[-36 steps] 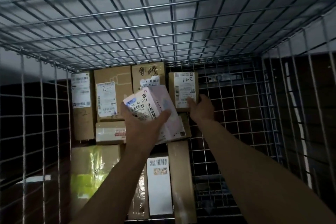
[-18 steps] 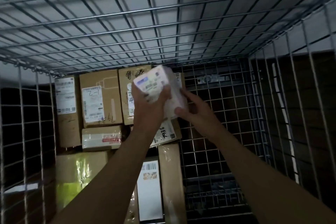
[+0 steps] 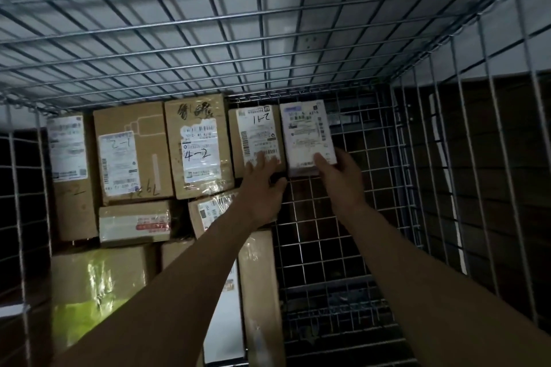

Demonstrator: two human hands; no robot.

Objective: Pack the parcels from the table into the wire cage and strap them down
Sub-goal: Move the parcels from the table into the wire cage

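A white labelled parcel (image 3: 307,131) stands against the back of the wire cage (image 3: 372,217), at the right end of the top row. My right hand (image 3: 340,179) grips its lower right corner, thumb on the front face. Right beside it on the left is a small brown parcel (image 3: 256,131) with a handwritten label. My left hand (image 3: 262,185) presses on that parcel's lower part with straight fingers. Both arms reach deep into the cage.
Several more boxes fill the cage's left half: two large labelled cartons (image 3: 198,146) (image 3: 131,152), a taped flat box (image 3: 134,222), a yellow-green wrapped parcel (image 3: 98,286) and a long brown box (image 3: 259,292). Bare mesh shows on the right below the white parcel.
My left hand carried the white parcel up and right to the back wall, then let go and moved onto the brown parcel. My right hand took hold of the white parcel.
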